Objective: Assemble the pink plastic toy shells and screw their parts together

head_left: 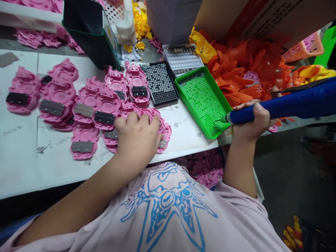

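My right hand is wrapped round a blue electric screwdriver. The screwdriver's thin bit points down into a green tray at the tray's near right corner. Small silver screws stand in rows in the tray's holes. On the white-covered table, my left hand has its fingers curled over a pink plastic housing; the palm side and fingertips are hidden. Several more pink housings lie to the left, some overlapping, with black or grey plates screwed on.
Behind are a black screw tray, a white tray and a dark green bin. Orange plastic parts pile up at the right beside a cardboard box. Pink parts lie below the table's front edge.
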A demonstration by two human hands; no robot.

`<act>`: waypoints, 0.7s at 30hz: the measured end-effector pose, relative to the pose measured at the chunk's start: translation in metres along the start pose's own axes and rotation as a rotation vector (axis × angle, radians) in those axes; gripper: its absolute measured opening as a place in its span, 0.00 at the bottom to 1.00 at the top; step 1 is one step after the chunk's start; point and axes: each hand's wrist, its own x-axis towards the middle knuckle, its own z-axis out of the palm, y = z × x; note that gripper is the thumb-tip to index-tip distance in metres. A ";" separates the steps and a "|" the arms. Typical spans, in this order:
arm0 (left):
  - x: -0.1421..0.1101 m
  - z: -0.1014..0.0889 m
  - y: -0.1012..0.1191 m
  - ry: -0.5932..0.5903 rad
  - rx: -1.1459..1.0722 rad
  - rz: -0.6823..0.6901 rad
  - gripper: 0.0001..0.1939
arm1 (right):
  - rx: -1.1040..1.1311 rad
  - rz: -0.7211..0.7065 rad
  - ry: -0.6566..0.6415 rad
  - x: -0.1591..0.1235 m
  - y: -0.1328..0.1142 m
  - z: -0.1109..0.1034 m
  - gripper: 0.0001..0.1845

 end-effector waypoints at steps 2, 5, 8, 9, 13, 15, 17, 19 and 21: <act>0.000 -0.002 0.001 -0.002 0.012 0.016 0.16 | 0.028 -0.056 -0.024 0.002 0.003 0.000 0.16; -0.001 -0.004 0.002 0.015 0.020 0.034 0.16 | 0.024 -0.061 -0.025 0.003 0.006 0.000 0.18; -0.002 -0.004 0.005 0.051 0.017 0.055 0.17 | 0.021 -0.062 -0.038 0.003 0.007 -0.002 0.20; -0.003 -0.004 0.007 0.061 0.009 0.067 0.18 | 0.023 -0.062 -0.045 0.003 0.007 -0.003 0.20; -0.005 -0.001 0.013 0.076 -0.018 0.131 0.20 | 0.028 -0.067 -0.064 0.004 0.008 -0.004 0.21; -0.006 0.000 0.016 0.072 -0.023 0.152 0.19 | 0.026 -0.063 -0.058 0.004 0.008 -0.004 0.22; -0.008 0.000 0.018 0.075 -0.033 0.164 0.19 | 0.033 -0.053 -0.051 0.005 0.008 -0.004 0.22; -0.010 0.000 0.021 0.089 -0.053 0.186 0.19 | 0.044 -0.040 -0.061 0.006 0.009 -0.005 0.21; -0.012 0.001 0.024 0.112 -0.093 0.234 0.18 | 0.049 -0.034 -0.083 0.006 0.010 -0.006 0.20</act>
